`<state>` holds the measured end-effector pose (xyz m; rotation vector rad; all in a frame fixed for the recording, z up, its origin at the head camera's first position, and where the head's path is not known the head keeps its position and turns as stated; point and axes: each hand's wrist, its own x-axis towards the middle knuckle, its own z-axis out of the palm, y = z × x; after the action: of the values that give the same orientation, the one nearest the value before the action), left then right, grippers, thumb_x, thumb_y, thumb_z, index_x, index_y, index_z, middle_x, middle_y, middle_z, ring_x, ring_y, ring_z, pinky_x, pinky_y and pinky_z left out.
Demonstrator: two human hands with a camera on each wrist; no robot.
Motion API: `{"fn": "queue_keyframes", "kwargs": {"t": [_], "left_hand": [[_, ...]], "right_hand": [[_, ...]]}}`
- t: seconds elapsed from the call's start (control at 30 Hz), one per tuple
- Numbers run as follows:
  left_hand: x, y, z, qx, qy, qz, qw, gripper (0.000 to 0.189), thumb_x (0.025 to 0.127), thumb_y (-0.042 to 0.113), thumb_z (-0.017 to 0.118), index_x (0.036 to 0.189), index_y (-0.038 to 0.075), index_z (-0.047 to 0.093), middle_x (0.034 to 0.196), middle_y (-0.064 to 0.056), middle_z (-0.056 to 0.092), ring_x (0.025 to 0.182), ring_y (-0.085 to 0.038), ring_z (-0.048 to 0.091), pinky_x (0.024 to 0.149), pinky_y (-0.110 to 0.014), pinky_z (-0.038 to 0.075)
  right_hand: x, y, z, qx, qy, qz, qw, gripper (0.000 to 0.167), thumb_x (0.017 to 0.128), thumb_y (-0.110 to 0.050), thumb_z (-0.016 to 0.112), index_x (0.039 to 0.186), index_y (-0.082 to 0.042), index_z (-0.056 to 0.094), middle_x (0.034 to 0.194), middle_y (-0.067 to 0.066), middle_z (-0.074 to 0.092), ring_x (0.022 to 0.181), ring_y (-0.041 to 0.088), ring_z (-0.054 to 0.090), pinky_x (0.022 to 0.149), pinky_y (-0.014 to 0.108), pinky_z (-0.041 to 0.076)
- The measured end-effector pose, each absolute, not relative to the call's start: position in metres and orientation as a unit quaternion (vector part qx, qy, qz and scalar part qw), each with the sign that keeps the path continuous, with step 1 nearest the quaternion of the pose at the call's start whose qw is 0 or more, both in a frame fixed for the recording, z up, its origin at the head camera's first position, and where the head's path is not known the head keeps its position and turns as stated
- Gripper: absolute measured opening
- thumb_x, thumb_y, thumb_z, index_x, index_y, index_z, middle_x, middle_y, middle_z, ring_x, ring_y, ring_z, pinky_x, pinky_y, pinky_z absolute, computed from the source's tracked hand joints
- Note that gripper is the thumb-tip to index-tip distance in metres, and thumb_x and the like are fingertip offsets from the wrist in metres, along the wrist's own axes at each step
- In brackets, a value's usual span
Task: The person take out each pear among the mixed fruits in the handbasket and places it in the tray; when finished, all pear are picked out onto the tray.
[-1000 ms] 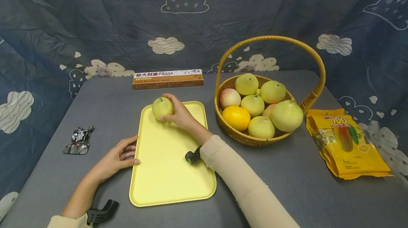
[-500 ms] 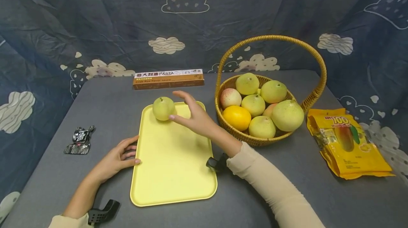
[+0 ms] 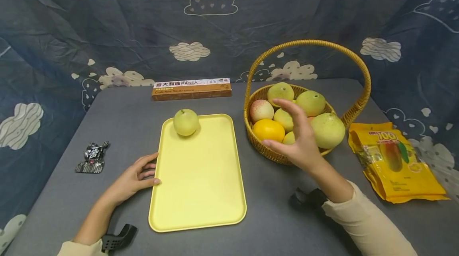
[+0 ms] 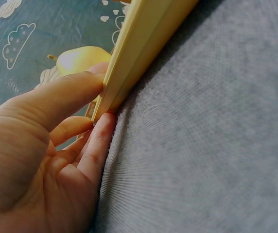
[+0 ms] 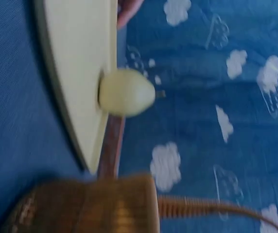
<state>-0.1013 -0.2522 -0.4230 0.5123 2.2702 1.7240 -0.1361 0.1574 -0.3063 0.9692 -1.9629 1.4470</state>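
Note:
My left hand [image 3: 130,178] holds the left rim of a yellow rectangular tray [image 3: 197,176]; in the left wrist view the thumb [image 4: 66,94] lies over the rim, with fingers against its outer side. A round yellow-green pear [image 3: 186,122] with a short stem sits near the tray's far left corner. My right hand [image 3: 303,140], thumb and fingers spread apart with nothing between them, hovers over the front of a wicker basket [image 3: 263,150]. Inside are several green pears [image 3: 310,102], a reddish peach [image 3: 261,110] and a yellow lemon-like fruit [image 3: 269,130], partly hidden by the hand.
The basket's tall arched handle [image 3: 308,42] rises above the fruit. A pasta box [image 3: 191,90] lies behind the tray. To the right is a yellow mango packet [image 3: 398,162], and on the left a small black wrapped packet [image 3: 92,158].
The right hand let go of the pear, leaving it on the tray, and moved right to the basket. The left hand stayed at the tray's rim.

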Motion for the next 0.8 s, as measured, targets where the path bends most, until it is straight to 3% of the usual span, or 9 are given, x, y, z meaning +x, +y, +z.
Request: {"fn": "queue_keyframes", "kwargs": {"t": [0.1,0.3,0.37,0.6,0.8], "left_hand": [[-0.102,-0.252,-0.424,0.176,0.776,0.593,0.124,0.075,0.08,0.0,0.066,0.139,-0.007,0.021,0.128,-0.027,0.029,0.105,-0.007,0.046,0.088,-0.017,0.045],[-0.101,-0.252,-0.424,0.173,0.778,0.591,0.124,0.075,0.079,0.001,0.066,0.139,-0.007,0.021,0.128,-0.027,0.029,0.105,-0.007,0.046,0.088,-0.018,0.045],[-0.101,-0.252,-0.424,0.175,0.778,0.591,0.12,0.075,0.079,0.0,0.066,0.138,-0.008,0.021,0.128,-0.027,0.029,0.104,-0.006,0.046,0.088,-0.017,0.045],[-0.101,-0.252,-0.425,0.18,0.777,0.593,0.114,0.075,0.078,-0.002,0.066,0.137,-0.01,0.021,0.127,-0.028,0.029,0.104,-0.006,0.046,0.088,-0.017,0.044],[-0.101,-0.252,-0.424,0.176,0.782,0.587,0.114,0.075,0.079,-0.001,0.067,0.138,-0.009,0.021,0.127,-0.028,0.029,0.104,-0.005,0.046,0.088,-0.017,0.044]], "right_hand": [[-0.126,0.174,-0.3,0.332,-0.71,0.544,0.3,0.086,0.071,-0.037,0.075,0.121,0.02,0.034,0.125,0.018,0.044,0.119,0.026,0.037,0.104,0.04,0.026],[-0.115,0.202,-0.301,0.26,-0.716,0.549,0.345,0.082,0.069,-0.033,0.077,0.123,0.015,0.038,0.124,0.014,0.046,0.117,0.028,0.036,0.105,0.041,0.025],[-0.114,0.21,-0.306,0.238,-0.721,0.55,0.348,0.08,0.068,-0.029,0.078,0.123,0.014,0.039,0.124,0.015,0.045,0.117,0.028,0.036,0.105,0.04,0.025],[-0.116,0.23,-0.324,0.178,-0.752,0.532,0.345,0.07,0.063,0.009,0.074,0.124,0.012,0.041,0.124,0.018,0.044,0.117,0.025,0.037,0.103,0.036,0.029],[-0.119,0.238,-0.333,0.145,-0.781,0.506,0.336,0.072,0.061,0.014,0.071,0.126,0.01,0.04,0.124,0.019,0.042,0.116,0.022,0.037,0.102,0.03,0.03]]}}
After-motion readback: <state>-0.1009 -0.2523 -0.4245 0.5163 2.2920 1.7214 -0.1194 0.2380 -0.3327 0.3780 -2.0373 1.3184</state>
